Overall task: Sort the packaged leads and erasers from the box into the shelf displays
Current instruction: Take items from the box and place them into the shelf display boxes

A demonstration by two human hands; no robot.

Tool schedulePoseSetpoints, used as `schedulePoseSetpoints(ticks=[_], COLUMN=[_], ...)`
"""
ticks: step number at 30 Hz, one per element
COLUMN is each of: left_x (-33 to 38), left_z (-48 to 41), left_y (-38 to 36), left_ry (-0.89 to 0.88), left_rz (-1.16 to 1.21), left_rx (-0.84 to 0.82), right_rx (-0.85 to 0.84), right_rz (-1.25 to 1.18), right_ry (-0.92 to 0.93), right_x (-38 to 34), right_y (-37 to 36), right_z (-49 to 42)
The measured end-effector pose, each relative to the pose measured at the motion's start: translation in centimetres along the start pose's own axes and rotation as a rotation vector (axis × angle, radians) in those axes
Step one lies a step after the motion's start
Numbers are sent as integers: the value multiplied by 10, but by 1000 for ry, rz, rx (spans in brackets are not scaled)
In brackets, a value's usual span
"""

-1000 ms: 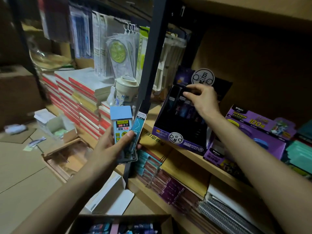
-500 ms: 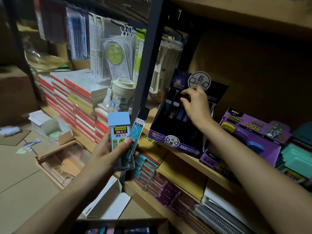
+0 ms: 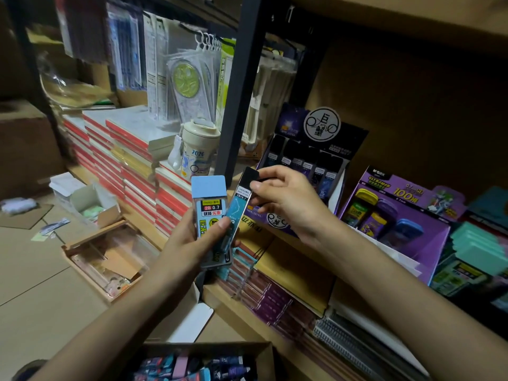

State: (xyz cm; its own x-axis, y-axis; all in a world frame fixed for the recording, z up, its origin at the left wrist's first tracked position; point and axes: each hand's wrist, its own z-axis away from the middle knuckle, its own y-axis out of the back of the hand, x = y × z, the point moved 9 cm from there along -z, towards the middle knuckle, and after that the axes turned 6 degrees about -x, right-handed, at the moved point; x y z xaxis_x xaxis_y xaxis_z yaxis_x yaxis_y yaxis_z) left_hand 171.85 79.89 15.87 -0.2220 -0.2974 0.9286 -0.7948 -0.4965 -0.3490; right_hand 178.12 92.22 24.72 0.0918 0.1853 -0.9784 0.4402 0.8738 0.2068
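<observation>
My left hand [image 3: 189, 243] grips a small stack of lead packs in front of the shelf post: a light-blue capped 2B 0.7 lead case [image 3: 209, 207] and a slim teal lead pack with a black top [image 3: 242, 204]. My right hand [image 3: 288, 202] pinches the black top of that slim pack. Behind my right hand a dark purple lead display box [image 3: 308, 160] stands on the shelf with several lead packs upright in it. At the bottom edge, the cardboard source box [image 3: 264, 350] holds several mixed packs.
A purple 100-lead display [image 3: 398, 213] and teal eraser packs [image 3: 478, 248] stand to the right. A black shelf post [image 3: 242, 86], a cream cup [image 3: 199, 152] and stacked red-edged notebooks [image 3: 123, 160] are at left. Open cartons [image 3: 104, 251] lie on the floor.
My right hand has come back from the dark purple display box to my left hand and now pinches the top of the slim teal pack. My left hand stayed roughly in place.
</observation>
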Motion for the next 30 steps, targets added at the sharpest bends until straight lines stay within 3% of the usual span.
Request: schedulePoseSetpoints(ticks=[5, 11, 17, 25, 30], left_x=[2, -6, -6, -1, -2], left_z=[-3, -4, -1, 3, 2], left_y=[0, 4, 7, 23, 17], left_ry=[-12, 22, 30, 47, 47], left_rz=[69, 82, 34, -41, -36], left_rx=[37, 56, 64, 97, 90], right_rx=[183, 529, 548, 492, 519], right_rz=[-9, 475, 715, 671, 639], right_ry=[86, 199, 194, 236, 128], right_x=[-30, -54, -37, -25, -5], right_y=[57, 126, 126, 116, 125], right_z=[-7, -25, -49, -55, -61])
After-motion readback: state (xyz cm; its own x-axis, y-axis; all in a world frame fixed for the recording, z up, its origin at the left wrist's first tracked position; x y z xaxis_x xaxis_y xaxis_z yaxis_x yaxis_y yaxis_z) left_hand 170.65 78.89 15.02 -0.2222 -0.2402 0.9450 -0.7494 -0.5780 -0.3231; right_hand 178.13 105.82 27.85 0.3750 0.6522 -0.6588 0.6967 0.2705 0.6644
